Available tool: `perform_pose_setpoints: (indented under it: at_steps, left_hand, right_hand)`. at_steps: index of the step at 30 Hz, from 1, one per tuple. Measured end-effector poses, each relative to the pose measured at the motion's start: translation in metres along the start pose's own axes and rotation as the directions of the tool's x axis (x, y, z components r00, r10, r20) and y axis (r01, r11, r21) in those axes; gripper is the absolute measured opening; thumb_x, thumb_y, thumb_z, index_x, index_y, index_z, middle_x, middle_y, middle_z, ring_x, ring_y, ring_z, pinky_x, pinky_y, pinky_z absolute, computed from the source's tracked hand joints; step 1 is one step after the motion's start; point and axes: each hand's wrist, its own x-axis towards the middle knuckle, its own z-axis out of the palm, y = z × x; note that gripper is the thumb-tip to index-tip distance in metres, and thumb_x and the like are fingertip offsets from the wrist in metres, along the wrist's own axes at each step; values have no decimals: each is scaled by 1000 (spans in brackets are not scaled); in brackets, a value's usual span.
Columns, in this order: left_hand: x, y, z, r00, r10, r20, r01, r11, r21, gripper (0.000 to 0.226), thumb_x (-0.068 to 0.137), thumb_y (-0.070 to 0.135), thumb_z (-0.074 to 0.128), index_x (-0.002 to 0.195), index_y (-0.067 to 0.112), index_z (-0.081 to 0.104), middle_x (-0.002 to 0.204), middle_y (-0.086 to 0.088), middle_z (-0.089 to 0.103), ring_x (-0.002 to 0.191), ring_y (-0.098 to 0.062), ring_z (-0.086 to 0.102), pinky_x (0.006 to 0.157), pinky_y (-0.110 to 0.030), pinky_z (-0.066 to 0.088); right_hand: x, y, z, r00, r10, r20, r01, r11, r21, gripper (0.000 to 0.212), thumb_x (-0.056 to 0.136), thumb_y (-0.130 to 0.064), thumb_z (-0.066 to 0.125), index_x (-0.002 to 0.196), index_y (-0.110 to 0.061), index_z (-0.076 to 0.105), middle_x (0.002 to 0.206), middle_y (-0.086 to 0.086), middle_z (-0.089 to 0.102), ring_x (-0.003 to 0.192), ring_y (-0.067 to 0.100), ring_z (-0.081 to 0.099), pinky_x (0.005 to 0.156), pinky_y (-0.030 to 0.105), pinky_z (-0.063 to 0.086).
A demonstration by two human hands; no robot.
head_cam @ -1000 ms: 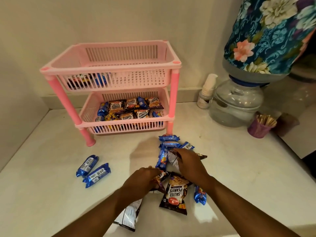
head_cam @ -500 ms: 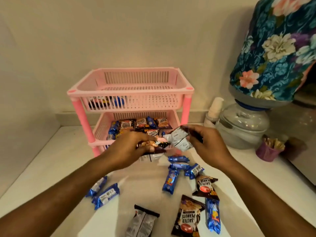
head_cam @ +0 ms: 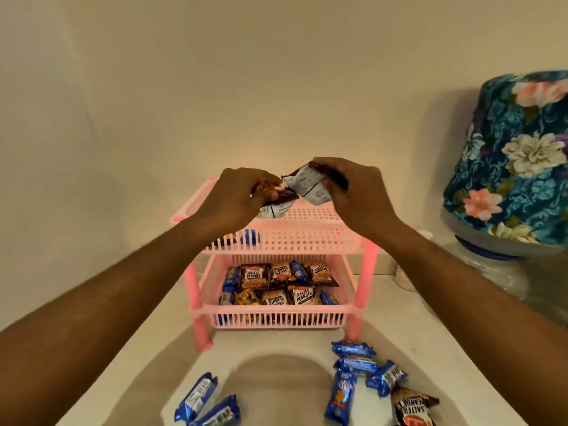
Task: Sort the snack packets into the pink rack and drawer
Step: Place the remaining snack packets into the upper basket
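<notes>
Since half a second ago both hands have risen from the lower tier to above the top tray of the two-tier pink slatted plastic rack (head_cam: pixel 285 241). The left hand (head_cam: pixel 236 196) pinches dark peanut packets (head_cam: pixel 276 204); the right hand (head_cam: pixel 350 189) grips a silver-backed packet (head_cam: pixel 307 186). Best to lower them past the rim before letting go — dropped from here, they could slide off. Blue wrapped biscuit packets (head_cam: pixel 353 348) wait on the white counter (head_cam: pixel 430 348).

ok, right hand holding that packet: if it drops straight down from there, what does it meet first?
Probably the top basket of the pink rack. The right hand with its packet appears to hover over the basket's bare floor, right of the left hand. Depth is unclear; it may be nearer the front rim.
</notes>
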Motion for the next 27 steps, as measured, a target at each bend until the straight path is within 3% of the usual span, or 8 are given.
perform_pose_setpoints:
  at_steps: [3, 7, 12, 17, 20, 22, 25, 27]
  left_hand:
    - [22, -19, 22, 995, -71, 63, 67, 996, 62, 28, 90, 22, 67, 117, 22, 72, 120, -3, 71, 107, -21, 65, 92, -28, 49]
    - [52, -42, 44, 984, -115, 138, 101, 990, 102, 26, 89, 17, 68, 115, 18, 73, 117, -4, 72, 106, -19, 66, 83, -21, 44]
    - [76, -65, 65, 949, -139, 284, 114, 988, 104, 22, 85, 13, 73, 106, 14, 75, 111, -5, 73, 101, -18, 66, 84, -24, 48]
    - [86, -76, 75, 869, -134, 477, 65, 985, 158, 25, 84, 28, 74, 106, 16, 73, 110, -1, 71, 102, -17, 64, 88, -30, 52]
    - [94, -79, 64, 754, -170, 635, 89, 983, 159, 28, 98, 32, 54, 112, 15, 71, 112, -1, 71, 100, -19, 65, 87, -30, 51]
    - [97, -80, 60, 690, -174, 703, 105, 985, 140, 29, 102, 21, 46, 115, 11, 70, 118, -2, 69, 108, -20, 63, 99, -34, 48]
    - [98, -78, 67, 694, -198, 692, 100, 979, 180, 22, 96, 16, 58, 114, 15, 71, 122, -1, 68, 112, -17, 61, 104, -38, 45]
    - [97, -76, 76, 705, -212, 677, 71, 971, 230, 27, 92, 21, 65, 118, 19, 69, 126, 1, 66, 116, -17, 61, 104, -37, 45]
  right_hand:
    - [20, 22, 33, 988, -23, 153, 38, 994, -99, 37, 92, -3, 57, 127, -10, 68, 125, 9, 70, 115, 27, 66, 102, 40, 51]
    - [40, 55, 63, 920, -15, 391, 116, 965, -235, 35, 93, -3, 58, 124, -13, 71, 124, 8, 71, 114, 28, 67, 97, 35, 52]
    - [55, 82, 82, 850, 13, 526, 115, 971, -210, 33, 87, -1, 67, 116, -16, 75, 115, 5, 75, 106, 23, 70, 93, 34, 54]
    - [64, 99, 76, 572, 141, 808, -19, 987, -158, 41, 83, -8, 76, 120, -25, 74, 117, -6, 74, 109, 9, 66, 94, 26, 51]
    - [70, 113, 64, 390, 174, 904, -191, 976, -106, 34, 90, -17, 71, 120, -32, 73, 123, -17, 70, 118, 8, 62, 95, 31, 51]
    - [71, 122, 61, 430, 209, 878, -297, 951, -80, 24, 93, -27, 68, 115, -30, 75, 120, -18, 71, 116, 13, 64, 93, 37, 51]
    - [71, 129, 71, 660, 244, 710, -261, 961, -88, 23, 87, -23, 76, 110, -24, 77, 113, -9, 74, 103, 12, 68, 97, 37, 52]
    - [70, 130, 79, 622, 230, 748, -211, 970, -123, 30, 85, -15, 77, 114, -24, 75, 118, -6, 71, 94, 4, 67, 90, 29, 55]
